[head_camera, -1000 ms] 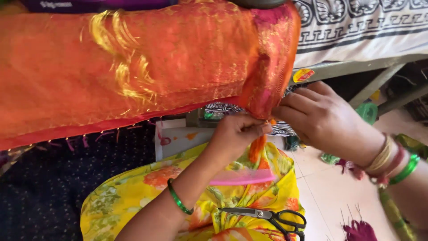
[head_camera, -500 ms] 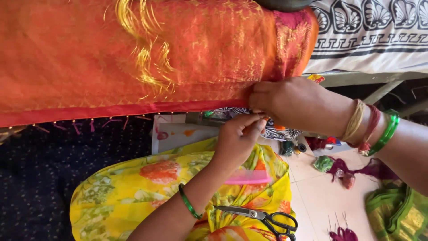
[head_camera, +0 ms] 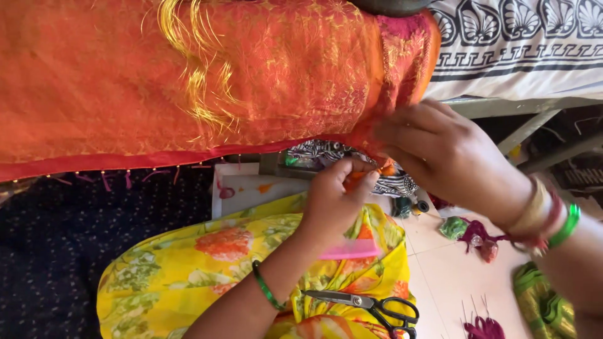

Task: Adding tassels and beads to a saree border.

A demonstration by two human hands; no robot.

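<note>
An orange cloth with gold embroidery [head_camera: 188,81] hangs across the top of the view, its red lower hem fringed with small tassels. My right hand [head_camera: 446,157] grips the hem at the cloth's right corner. My left hand [head_camera: 333,198] is right below it, fingertips pinched on a small orange tassel [head_camera: 383,169] at that same edge. Both wrists carry green bangles. A pink comb [head_camera: 352,251] and black-handled scissors [head_camera: 377,307] lie on my yellow floral lap [head_camera: 188,276].
A black-and-white patterned sheet [head_camera: 521,44] covers a metal-framed bed at the upper right. Thread spools [head_camera: 408,206] and maroon and green thread bundles [head_camera: 477,232] lie on the tiled floor. A dark dotted cloth [head_camera: 63,251] is at the left. A white box [head_camera: 245,185] sits under the hem.
The view has shifted, so the cloth's corner and both hands now sit further right. Both hands stay pinched at the hem, my right hand lower on the corner than before.
</note>
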